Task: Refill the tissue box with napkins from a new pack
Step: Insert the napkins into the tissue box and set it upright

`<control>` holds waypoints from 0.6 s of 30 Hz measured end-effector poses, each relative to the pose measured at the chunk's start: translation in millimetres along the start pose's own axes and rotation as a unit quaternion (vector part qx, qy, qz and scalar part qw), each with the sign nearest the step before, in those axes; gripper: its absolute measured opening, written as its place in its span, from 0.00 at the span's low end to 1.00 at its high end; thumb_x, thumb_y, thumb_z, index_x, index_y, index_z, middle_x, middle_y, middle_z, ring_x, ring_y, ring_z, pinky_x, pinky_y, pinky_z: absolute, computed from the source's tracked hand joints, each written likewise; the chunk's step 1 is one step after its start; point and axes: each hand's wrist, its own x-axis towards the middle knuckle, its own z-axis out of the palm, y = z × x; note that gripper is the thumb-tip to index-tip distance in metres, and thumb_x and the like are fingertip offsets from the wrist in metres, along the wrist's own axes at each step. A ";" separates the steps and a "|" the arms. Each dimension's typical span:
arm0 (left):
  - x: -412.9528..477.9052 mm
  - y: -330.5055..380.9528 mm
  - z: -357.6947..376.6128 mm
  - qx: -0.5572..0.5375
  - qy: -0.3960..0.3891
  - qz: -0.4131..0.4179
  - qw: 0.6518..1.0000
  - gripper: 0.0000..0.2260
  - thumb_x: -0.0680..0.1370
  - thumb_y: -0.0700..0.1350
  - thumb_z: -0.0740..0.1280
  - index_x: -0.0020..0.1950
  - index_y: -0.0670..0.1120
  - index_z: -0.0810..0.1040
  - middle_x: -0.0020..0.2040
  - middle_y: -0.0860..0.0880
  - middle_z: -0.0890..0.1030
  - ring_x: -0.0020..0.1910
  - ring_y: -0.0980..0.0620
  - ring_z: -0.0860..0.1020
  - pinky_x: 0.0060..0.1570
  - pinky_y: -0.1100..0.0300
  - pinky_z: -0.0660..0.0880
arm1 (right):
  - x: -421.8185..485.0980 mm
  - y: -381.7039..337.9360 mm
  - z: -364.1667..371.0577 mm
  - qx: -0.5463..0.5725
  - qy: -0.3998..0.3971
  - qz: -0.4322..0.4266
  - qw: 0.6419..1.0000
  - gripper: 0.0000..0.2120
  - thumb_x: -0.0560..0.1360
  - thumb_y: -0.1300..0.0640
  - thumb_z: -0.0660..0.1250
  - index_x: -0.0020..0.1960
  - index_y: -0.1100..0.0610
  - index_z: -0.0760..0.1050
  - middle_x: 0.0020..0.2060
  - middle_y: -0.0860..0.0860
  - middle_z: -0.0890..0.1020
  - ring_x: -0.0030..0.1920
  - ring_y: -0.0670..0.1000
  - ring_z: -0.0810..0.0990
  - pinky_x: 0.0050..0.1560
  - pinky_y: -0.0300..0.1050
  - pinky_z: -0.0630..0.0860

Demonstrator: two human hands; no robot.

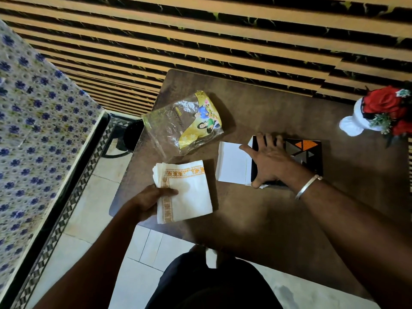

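I note a crinkled clear pack [182, 123] and red flowers in a white vase [354, 123] on the brown worktop [256, 219], upper frame. My left hand [147, 201] pinches soft napkins [185, 192] at centre. The right hand [270, 161] lies flat, fingers spread, on the black tissue box [312, 150], its white flap [231, 163] open.

A: Non-task stuff?
B: Dark brown table [256, 219]. White vase [352, 124] w/ red flowers [389, 105], far right edge.
A: Else?
B: Striped wall [200, 36] behind. Blue-floral cloth [33, 130] at left. Pale tile floor [93, 210] below.
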 end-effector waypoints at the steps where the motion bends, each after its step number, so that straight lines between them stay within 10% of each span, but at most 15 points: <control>1: 0.2 -0.9 2.5 0.002 0.007 0.001 1.000 0.24 0.71 0.41 0.76 0.67 0.44 0.77 0.60 0.40 0.84 0.59 0.39 0.81 0.58 0.41 0.78 | 0.2 -0.1 0.3 0.001 -0.001 0.000 1.000 0.62 0.54 0.29 0.73 0.78 0.43 0.45 0.77 0.62 0.49 0.76 0.66 0.51 0.73 0.68 0.53; 14: -29.4 21.6 13.6 0.003 -0.065 0.064 0.996 0.21 0.74 0.29 0.67 0.67 0.38 0.76 0.63 0.36 0.81 0.60 0.35 0.81 0.58 0.40 0.79 | 0.4 1.3 4.3 0.006 0.017 -0.005 1.000 0.63 0.53 0.30 0.74 0.78 0.45 0.45 0.75 0.62 0.53 0.74 0.65 0.53 0.72 0.68 0.55; 18: -39.9 44.1 25.4 -0.060 -0.132 0.108 0.983 0.28 0.58 0.39 0.85 0.55 0.35 0.84 0.52 0.36 0.85 0.47 0.42 0.86 0.42 0.51 0.84 | -1.8 3.0 2.0 0.013 0.021 -0.008 1.000 0.64 0.54 0.31 0.75 0.79 0.48 0.43 0.75 0.61 0.52 0.75 0.65 0.53 0.73 0.67 0.54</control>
